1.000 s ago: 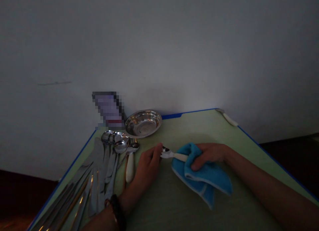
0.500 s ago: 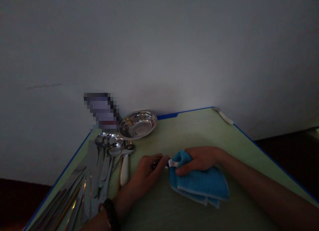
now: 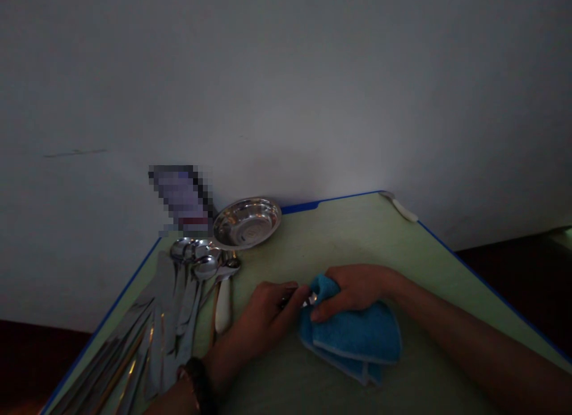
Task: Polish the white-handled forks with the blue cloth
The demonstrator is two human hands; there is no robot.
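My left hand, with a dark bracelet at the wrist, is closed on a shiny metal piece of cutlery. Only a short bit of it shows between my hands, so its kind is hidden. My right hand is closed around a folded blue cloth with a pale edge, which wraps the other end of the cutlery. Left of my hands lie several metal spoons and several knives, mostly side by side. A white-handled utensil lies closest to my left hand.
A shiny metal bowl sits tilted at the back of the pale green table, which has a blue edge. Beside it a blurred-out screen-like device leans at the wall. Another white-handled utensil lies at the far right corner.
My right hand and the cloth have shifted slightly left, toward my left hand. Less of the cutlery shows between the hands.
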